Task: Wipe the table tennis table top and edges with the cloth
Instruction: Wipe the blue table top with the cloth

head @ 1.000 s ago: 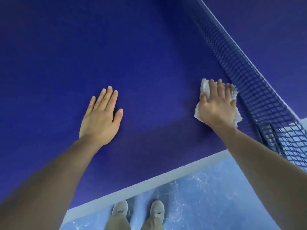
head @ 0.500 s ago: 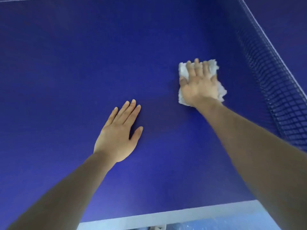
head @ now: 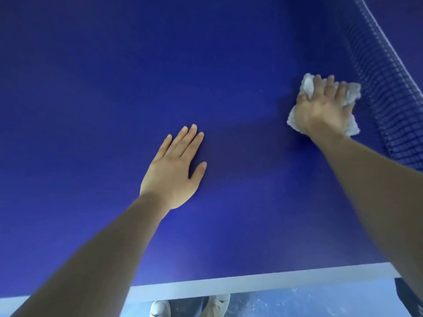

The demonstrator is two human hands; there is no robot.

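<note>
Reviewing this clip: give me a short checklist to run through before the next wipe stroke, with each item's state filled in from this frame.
1. Cloth under the wiping hand: ok. The right hand presses the white cloth onto the blue table top.
2. Cloth lying flat on the surface: cannot tell; it looks bunched and the hand covers most of it.
3. Bracing hand clear of the wipe path: ok. The left hand rests flat, apart from the cloth.
4. Clearance to the net: ok, but tight; the cloth's right edge is close beside it.
5. Near white edge wiped: cannot tell.
</note>
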